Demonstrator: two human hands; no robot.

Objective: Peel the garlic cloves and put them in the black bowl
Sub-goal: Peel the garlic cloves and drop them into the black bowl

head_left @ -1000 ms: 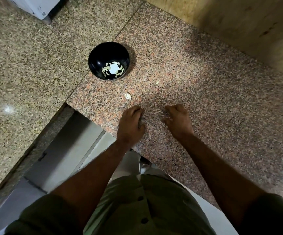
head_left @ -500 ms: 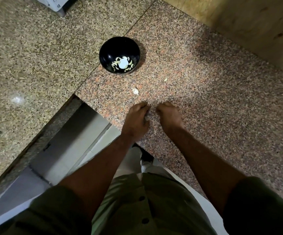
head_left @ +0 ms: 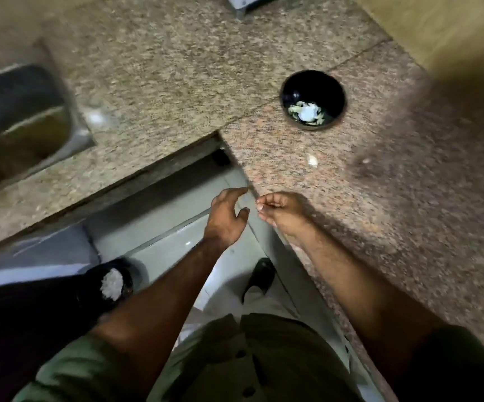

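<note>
The speckled granite table (head_left: pixel 380 227) wraps around a corner cut-out, with grey floor (head_left: pixel 159 221) showing below. A steel sink (head_left: pixel 23 117) is sunk into the table at far left. On the floor sits a dark bin (head_left: pixel 101 288) holding whitish scraps, and a dark shoe (head_left: pixel 259 275) shows nearer the table edge. The black bowl (head_left: pixel 312 98) stands upright on the table, well beyond the hands, with pale peeled garlic cloves (head_left: pixel 307 113) in its bottom. A small pale piece (head_left: pixel 312 161), blurred, lies between bowl and hands; its long axis cannot be told. The left hand (head_left: pixel 227 217) hangs over the floor, fingers loosely curled and holding nothing visible. The right hand (head_left: pixel 281 213), at the table's edge, has its fingers curled in, pinched together; what it pinches cannot be told.
</note>
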